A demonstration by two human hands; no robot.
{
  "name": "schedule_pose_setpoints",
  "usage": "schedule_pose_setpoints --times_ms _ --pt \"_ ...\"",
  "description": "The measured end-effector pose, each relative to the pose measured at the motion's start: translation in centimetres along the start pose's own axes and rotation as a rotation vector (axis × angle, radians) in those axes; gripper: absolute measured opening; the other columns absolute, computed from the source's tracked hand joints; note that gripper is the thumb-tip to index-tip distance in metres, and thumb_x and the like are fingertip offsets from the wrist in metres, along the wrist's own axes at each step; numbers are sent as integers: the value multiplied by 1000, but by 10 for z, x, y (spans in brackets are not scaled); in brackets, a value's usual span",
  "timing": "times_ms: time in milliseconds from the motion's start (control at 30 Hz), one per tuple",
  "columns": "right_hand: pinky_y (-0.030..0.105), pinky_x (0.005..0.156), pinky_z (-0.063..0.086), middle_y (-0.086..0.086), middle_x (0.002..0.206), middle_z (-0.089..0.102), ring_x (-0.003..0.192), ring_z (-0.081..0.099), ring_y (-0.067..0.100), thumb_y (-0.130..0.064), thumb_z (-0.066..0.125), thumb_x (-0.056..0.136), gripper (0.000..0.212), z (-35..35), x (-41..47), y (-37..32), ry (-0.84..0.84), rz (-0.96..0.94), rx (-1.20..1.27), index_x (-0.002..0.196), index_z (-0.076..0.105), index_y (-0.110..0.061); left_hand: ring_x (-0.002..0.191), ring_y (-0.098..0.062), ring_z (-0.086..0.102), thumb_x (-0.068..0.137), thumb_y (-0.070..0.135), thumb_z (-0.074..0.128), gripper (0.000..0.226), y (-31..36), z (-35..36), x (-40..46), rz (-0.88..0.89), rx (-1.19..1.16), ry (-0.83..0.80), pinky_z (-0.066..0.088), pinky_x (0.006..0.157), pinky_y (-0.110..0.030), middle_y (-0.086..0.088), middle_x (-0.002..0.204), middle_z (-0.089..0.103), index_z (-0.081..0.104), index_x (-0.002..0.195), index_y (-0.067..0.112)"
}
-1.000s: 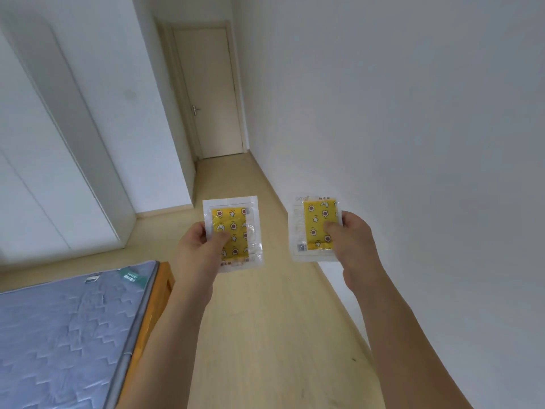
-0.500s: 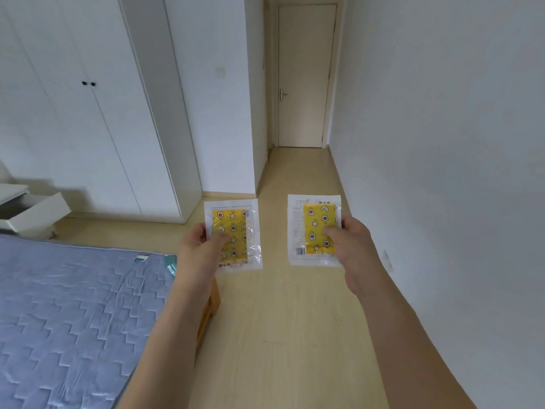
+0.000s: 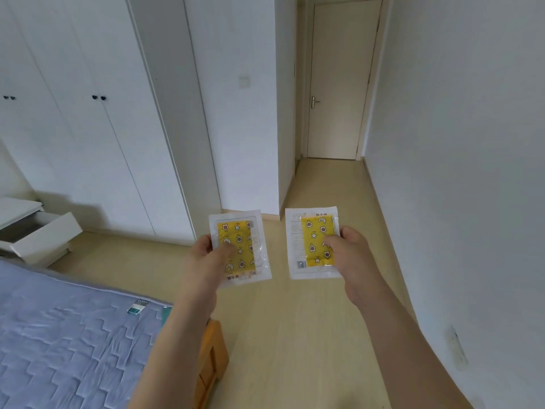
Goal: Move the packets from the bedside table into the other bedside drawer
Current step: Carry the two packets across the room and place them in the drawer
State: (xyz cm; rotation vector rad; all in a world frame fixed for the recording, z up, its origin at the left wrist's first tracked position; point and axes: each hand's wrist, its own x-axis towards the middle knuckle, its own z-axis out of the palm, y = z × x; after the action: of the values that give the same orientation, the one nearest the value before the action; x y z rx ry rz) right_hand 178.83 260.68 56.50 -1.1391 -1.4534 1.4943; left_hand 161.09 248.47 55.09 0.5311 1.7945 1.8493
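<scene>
I carry two clear packets with yellow patterned inserts out in front of me, over the floor. My left hand (image 3: 208, 261) pinches the left packet (image 3: 243, 240) by its lower left corner, thumb on its face. My right hand (image 3: 351, 255) pinches the right packet (image 3: 311, 240) at its right edge. Both packets stand upright and a little apart. A white bedside table (image 3: 20, 209) with its drawer (image 3: 47, 234) pulled open stands at the far left, beyond the bed.
A blue quilted mattress (image 3: 67, 343) on a wooden bed frame (image 3: 213, 352) fills the lower left. White wardrobe doors (image 3: 88, 143) line the left wall. A shut door (image 3: 339, 84) ends the corridor ahead. A white wall (image 3: 457, 172) runs along the right.
The view has swung left: the wardrobe and the open bedside drawer have come into sight and the door has shifted right. Both hands keep the packets held the same way.
</scene>
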Motion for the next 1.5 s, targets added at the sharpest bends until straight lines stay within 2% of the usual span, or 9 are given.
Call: schedule_pose_setpoints --times_ms 167,300,500,633,733,933,1167,1300,1500 --pt "39 80 54 8 95 73 84 68 26 -8 46 89 21 49 147 2 -102 -14 21 93 66 -13 85 -29 71 87 3 59 16 0 33 123 22 12 84 57 67 -39 -7 93 74 66 96 14" --pt "35 72 48 17 104 69 76 59 22 -10 45 87 22 103 254 -25 -208 -44 29 99 63 -4 88 -32 71 88 4 58 17 33 34 213 77 39 182 58 80 -51 -8 95 75 67 100 12" --pt "27 66 47 5 94 72 80 64 19 -9 44 91 21 215 363 -46 -405 -50 -34 99 64 -7 89 -31 72 90 4 58 22 42 -8 318 80 14 380 58 80 -51 -9 98 75 67 109 10" --pt "32 73 52 6 97 72 89 68 26 -10 44 91 23 302 427 -40 -508 -49 -74 101 64 -7 89 -33 72 89 4 56 21 25 -45 400 30 -42 508 56 84 -57 -12 98 74 67 106 10" --pt "35 75 53 8 99 72 95 68 28 -10 44 90 23 372 480 -39 -558 -65 -89 100 64 -7 91 -33 71 89 5 56 18 19 -66 473 27 -83 559 55 84 -56 -11 98 74 66 102 13" --pt "36 76 53 9 97 72 83 68 23 -11 44 89 22 510 583 -65 -630 -98 -150 97 64 -8 90 -29 71 92 11 58 13 33 -118 621 30 -152 617 57 82 -48 -9 96 74 66 100 17" --pt "28 64 50 9 96 72 83 68 23 -8 45 91 20 654 678 -79 -705 -40 -127 99 64 -6 84 -24 74 92 10 59 14 42 -170 768 18 -159 659 59 75 -44 -5 92 76 67 103 14" --pt "28 63 47 14 96 71 76 65 20 -9 45 92 21 754 731 -70 -787 -7 -126 101 61 1 83 -22 74 93 11 60 11 37 -217 852 0 -153 766 59 72 -40 -3 91 76 67 99 16" --pt "28 61 48 11 99 72 78 67 21 -15 46 95 20 914 799 -86 -926 27 -83 100 62 -5 88 -24 74 93 11 60 15 60 -295 959 -8 -100 900 59 75 -42 -5 98 76 67 105 16"
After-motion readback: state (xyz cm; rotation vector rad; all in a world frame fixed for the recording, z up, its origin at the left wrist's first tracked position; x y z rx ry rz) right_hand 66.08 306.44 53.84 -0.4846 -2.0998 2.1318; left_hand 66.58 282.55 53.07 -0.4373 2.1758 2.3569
